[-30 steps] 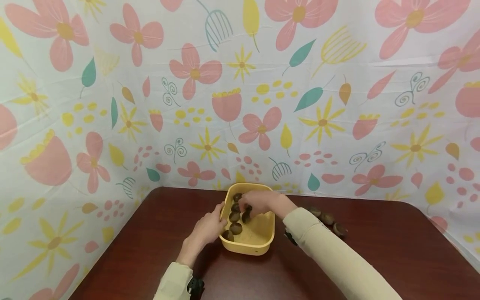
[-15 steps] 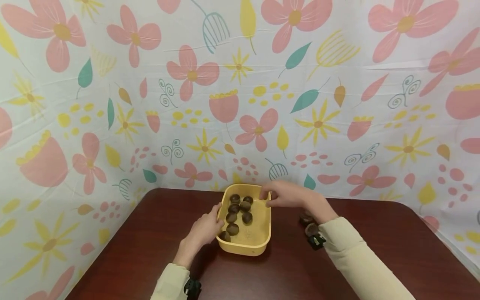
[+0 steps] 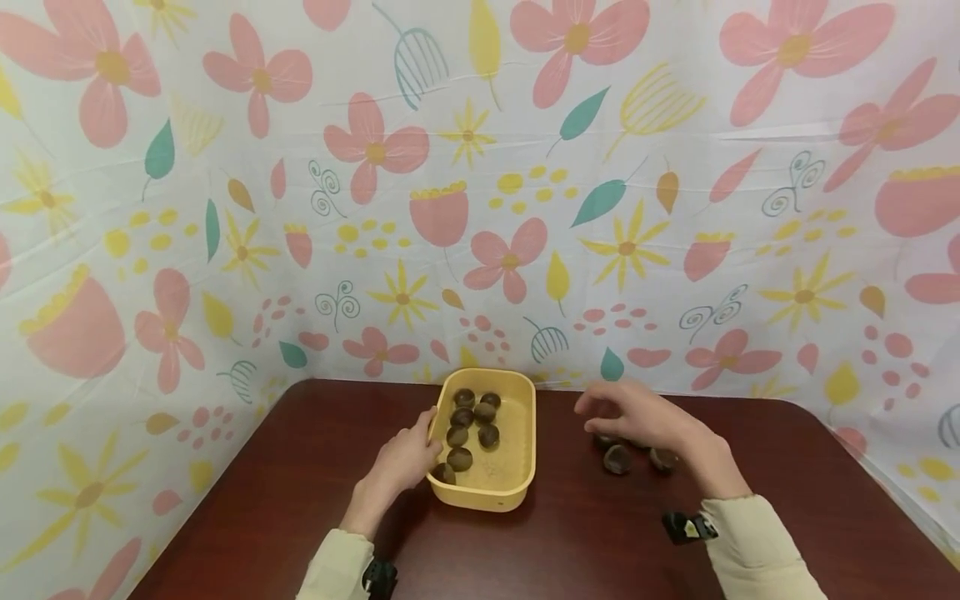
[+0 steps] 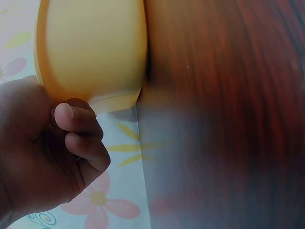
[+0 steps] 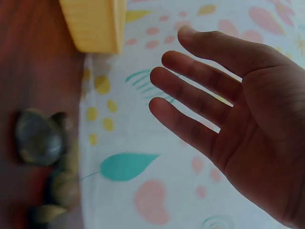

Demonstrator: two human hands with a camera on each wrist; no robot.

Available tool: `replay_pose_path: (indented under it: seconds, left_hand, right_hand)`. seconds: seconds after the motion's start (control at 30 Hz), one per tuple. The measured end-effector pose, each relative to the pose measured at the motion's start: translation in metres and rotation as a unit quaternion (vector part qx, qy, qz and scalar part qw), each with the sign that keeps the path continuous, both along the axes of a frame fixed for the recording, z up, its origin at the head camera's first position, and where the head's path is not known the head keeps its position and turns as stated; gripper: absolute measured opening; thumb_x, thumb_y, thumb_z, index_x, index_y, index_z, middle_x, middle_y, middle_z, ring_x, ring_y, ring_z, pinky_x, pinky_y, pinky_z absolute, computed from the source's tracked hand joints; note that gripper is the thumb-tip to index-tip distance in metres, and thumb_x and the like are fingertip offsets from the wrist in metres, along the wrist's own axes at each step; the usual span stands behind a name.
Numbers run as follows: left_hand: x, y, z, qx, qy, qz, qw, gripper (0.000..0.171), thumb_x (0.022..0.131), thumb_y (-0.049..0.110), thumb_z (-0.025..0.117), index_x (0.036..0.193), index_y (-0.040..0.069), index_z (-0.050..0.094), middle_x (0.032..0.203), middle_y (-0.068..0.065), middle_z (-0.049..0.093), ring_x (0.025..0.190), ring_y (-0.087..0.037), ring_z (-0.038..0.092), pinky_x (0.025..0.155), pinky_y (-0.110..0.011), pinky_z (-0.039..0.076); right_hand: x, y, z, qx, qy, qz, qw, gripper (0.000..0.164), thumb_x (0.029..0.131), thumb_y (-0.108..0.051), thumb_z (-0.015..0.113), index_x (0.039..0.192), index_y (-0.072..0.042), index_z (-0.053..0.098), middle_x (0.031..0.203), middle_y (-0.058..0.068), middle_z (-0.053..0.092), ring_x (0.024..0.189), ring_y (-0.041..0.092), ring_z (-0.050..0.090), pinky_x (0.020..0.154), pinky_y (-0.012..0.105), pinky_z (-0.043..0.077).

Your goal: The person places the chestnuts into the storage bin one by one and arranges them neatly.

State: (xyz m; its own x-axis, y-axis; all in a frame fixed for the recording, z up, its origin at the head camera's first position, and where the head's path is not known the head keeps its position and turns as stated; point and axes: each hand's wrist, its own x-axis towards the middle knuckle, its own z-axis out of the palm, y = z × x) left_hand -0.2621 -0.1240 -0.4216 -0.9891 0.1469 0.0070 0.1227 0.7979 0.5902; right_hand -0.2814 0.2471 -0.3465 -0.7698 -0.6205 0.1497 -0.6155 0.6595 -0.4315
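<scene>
My left hand grips the left rim of a yellow plastic basket; in the left wrist view its fingers are curled by the basket's wall. Several round brown chestnuts lie in the basket, mostly along its left side. To the right, my right hand hovers over loose chestnuts on the table, partly hiding some of them. Nothing is in its grasp. The right wrist view shows the right hand with fingers spread, apart from the blurred chestnuts.
A dark red-brown table carries everything. Behind it and along the left hangs a white cloth printed with flowers and leaves, close to the table's back edge. Black straps with small devices sit at both wrists.
My right hand has left the basket, where it was among the chestnuts, and moved right to above the loose ones on the table. The left hand keeps its grip on the rim.
</scene>
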Motion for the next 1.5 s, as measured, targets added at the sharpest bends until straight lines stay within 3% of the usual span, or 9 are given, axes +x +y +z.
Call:
replay_pose_path:
  seconds: [0.17, 0.27, 0.4, 0.63, 0.83, 1.1, 1.5]
  left_hand:
    - [0.0, -0.001, -0.004, -0.001, 0.002, -0.002, 1.0, 0.062, 0.1, 0.022, 0.047, 0.157, 0.008, 0.027, 0.059, 0.0, 0.051, 0.042, -0.013, 0.042, 0.042, -0.028, 0.034]
    - [0.003, -0.003, -0.006, 0.004, -0.006, 0.002, 1.0, 0.062, 0.1, 0.022, 0.047, 0.157, 0.009, 0.027, 0.057, 0.0, 0.051, 0.041, -0.013, 0.041, 0.041, -0.028, 0.034]
    - [0.005, -0.006, -0.007, 0.006, -0.005, 0.011, 0.9999, 0.061, 0.101, 0.022, 0.048, 0.157, 0.009, 0.027, 0.057, 0.0, 0.051, 0.04, -0.014, 0.041, 0.041, -0.028, 0.034]
    - [0.004, -0.006, -0.006, 0.005, 0.0, 0.009, 0.9999, 0.061, 0.101, 0.023, 0.048, 0.157, 0.01, 0.027, 0.058, 0.0, 0.051, 0.041, -0.014, 0.041, 0.042, -0.029, 0.034]
    - [0.004, -0.007, -0.007, -0.001, -0.007, 0.01, 0.9999, 0.061, 0.101, 0.023, 0.048, 0.157, 0.01, 0.027, 0.059, -0.001, 0.052, 0.04, -0.014, 0.042, 0.041, -0.029, 0.036]
    - [0.002, -0.005, -0.004, -0.003, -0.001, 0.002, 1.0, 0.061, 0.101, 0.022, 0.047, 0.157, 0.009, 0.027, 0.058, -0.001, 0.052, 0.04, -0.014, 0.043, 0.041, -0.029, 0.035]
    - [0.0, -0.001, 0.0, -0.01, 0.002, 0.004, 0.9999, 0.061, 0.1, 0.023, 0.047, 0.157, 0.01, 0.028, 0.059, -0.001, 0.052, 0.04, -0.015, 0.043, 0.041, -0.029, 0.036]
  right_hand:
    - [0.003, 0.017, -0.025, -0.038, -0.072, -0.04, 0.996, 0.016, 0.094, -0.032, 0.068, 0.109, -0.028, 0.067, 0.102, -0.009, 0.069, 0.091, 0.008, 0.066, 0.077, 0.026, 0.053]
    - [0.005, 0.022, -0.035, -0.059, -0.091, -0.048, 0.993, 0.017, 0.094, -0.032, 0.068, 0.11, -0.026, 0.066, 0.106, -0.002, 0.07, 0.093, 0.011, 0.068, 0.077, 0.027, 0.053]
    - [0.007, 0.024, -0.043, -0.072, -0.092, -0.054, 0.992, 0.021, 0.094, -0.034, 0.068, 0.113, -0.025, 0.066, 0.112, 0.005, 0.069, 0.092, 0.009, 0.066, 0.077, 0.027, 0.052]
    - [0.005, 0.03, -0.054, -0.065, -0.089, -0.06, 0.992, 0.031, 0.093, -0.03, 0.069, 0.119, -0.013, 0.065, 0.115, 0.01, 0.065, 0.08, 0.012, 0.059, 0.067, 0.027, 0.049]
    - [0.001, 0.035, -0.069, -0.063, -0.12, -0.06, 0.989, 0.032, 0.092, -0.022, 0.071, 0.12, -0.009, 0.064, 0.115, 0.013, 0.064, 0.074, 0.011, 0.057, 0.061, 0.027, 0.049]
    - [0.0, 0.043, -0.076, -0.063, -0.143, -0.068, 0.985, 0.035, 0.088, -0.015, 0.075, 0.12, -0.009, 0.063, 0.113, 0.014, 0.057, 0.061, 0.018, 0.054, 0.051, 0.03, 0.048]
    - [-0.002, 0.043, -0.084, -0.035, -0.122, -0.087, 0.988, 0.026, 0.086, -0.011, 0.075, 0.11, -0.012, 0.064, 0.106, 0.007, 0.056, 0.055, 0.014, 0.049, 0.046, 0.031, 0.046]
